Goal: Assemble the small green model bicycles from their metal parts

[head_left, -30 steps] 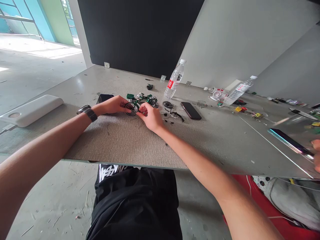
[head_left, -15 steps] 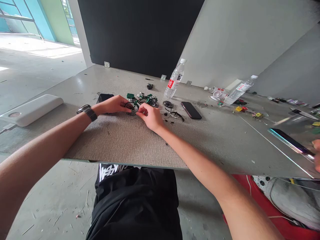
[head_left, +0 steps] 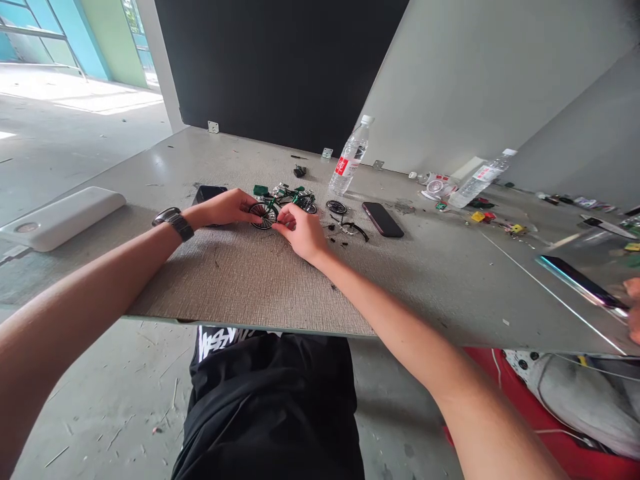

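Observation:
A small green model bicycle (head_left: 287,200) stands on the grey table (head_left: 260,280). My left hand (head_left: 227,208), with a black watch on its wrist, grips the spoked wheel at the model's near end. My right hand (head_left: 300,230) pinches the frame just right of that wheel. A loose spoked wheel (head_left: 337,208) and small black parts (head_left: 353,230) lie to the right of my right hand.
A black phone (head_left: 383,220) and a water bottle (head_left: 351,157) are right of the model; a second bottle (head_left: 479,179) lies beyond. A white power bank (head_left: 63,217) sits far left. Another person's hand (head_left: 633,310) holds a phone (head_left: 580,283) at the right edge.
Both hands stay on the model bicycle with barely any movement; the view has shifted slightly.

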`<action>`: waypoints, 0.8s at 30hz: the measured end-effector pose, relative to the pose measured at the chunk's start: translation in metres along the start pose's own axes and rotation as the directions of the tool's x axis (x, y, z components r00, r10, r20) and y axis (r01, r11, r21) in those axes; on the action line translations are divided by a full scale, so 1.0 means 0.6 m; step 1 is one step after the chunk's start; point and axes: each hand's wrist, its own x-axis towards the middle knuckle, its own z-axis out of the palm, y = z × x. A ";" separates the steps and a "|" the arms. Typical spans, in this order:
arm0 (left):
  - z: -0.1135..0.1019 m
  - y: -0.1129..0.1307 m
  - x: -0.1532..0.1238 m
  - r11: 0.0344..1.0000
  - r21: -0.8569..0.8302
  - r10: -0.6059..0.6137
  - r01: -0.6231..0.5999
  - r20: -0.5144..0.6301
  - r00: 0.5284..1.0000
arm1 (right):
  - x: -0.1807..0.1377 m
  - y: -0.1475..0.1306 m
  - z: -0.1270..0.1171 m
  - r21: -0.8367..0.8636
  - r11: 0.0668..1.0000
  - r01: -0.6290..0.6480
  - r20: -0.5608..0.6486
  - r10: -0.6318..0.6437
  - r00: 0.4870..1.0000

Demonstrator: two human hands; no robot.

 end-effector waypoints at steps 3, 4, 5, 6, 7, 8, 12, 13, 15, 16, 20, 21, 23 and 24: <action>0.000 -0.004 0.001 1.000 0.011 -0.004 0.004 0.000 1.000 | 0.000 0.001 0.001 -0.006 1.000 0.001 -0.007 -0.001 1.000; 0.000 -0.006 0.001 1.000 0.013 0.002 -0.002 0.003 1.000 | 0.000 0.002 0.001 0.000 1.000 -0.002 -0.011 0.002 1.000; 0.000 -0.007 0.001 1.000 0.014 0.011 -0.011 0.005 1.000 | 0.000 0.003 0.002 0.010 1.000 -0.005 -0.015 0.005 1.000; -0.001 -0.008 0.001 1.000 0.014 0.020 -0.020 0.008 1.000 | 0.001 0.004 0.003 0.022 1.000 -0.008 -0.020 0.009 1.000; -0.001 -0.008 0.001 1.000 0.016 0.025 -0.025 0.010 1.000 | 0.001 0.005 0.004 0.037 0.999 -0.010 -0.025 0.011 1.000; -0.001 -0.008 0.001 1.000 0.020 0.024 -0.024 0.010 1.000 | 0.001 0.006 0.004 0.051 0.999 -0.012 -0.028 0.013 1.000; -0.002 -0.005 0.000 0.999 0.038 0.000 0.000 0.001 1.000 | 0.002 0.007 0.006 0.091 0.996 -0.015 -0.032 0.018 0.999; -0.003 -0.003 0.000 0.999 0.039 0.002 -0.002 -0.003 1.000 | 0.002 0.007 0.006 0.096 0.995 -0.017 -0.031 0.020 0.999; -0.003 -0.002 -0.001 0.999 0.036 0.013 -0.012 -0.010 1.000 | 0.002 0.006 0.005 0.103 0.995 -0.020 -0.030 0.023 0.999; -0.003 -0.002 -0.001 0.999 0.035 0.018 -0.018 -0.012 1.000 | 0.001 0.005 0.005 0.106 0.994 -0.021 -0.029 0.025 0.999; -0.002 -0.002 -0.001 0.999 0.033 0.007 -0.007 -0.006 1.000 | 0.001 0.005 0.005 0.109 0.994 -0.023 -0.032 0.027 0.999; -0.002 -0.002 -0.001 0.999 0.033 -0.005 0.005 -0.001 1.000 | 0.001 0.006 0.006 0.109 0.994 -0.024 -0.033 0.027 0.999; -0.002 -0.002 -0.001 0.999 0.037 -0.033 0.033 0.007 0.999 | 0.001 0.006 0.005 0.109 0.994 -0.025 -0.031 0.029 0.999; -0.002 -0.001 -0.001 0.998 0.039 -0.043 0.043 0.008 0.999 | 0.001 0.006 0.005 0.111 0.993 -0.026 -0.029 0.030 0.999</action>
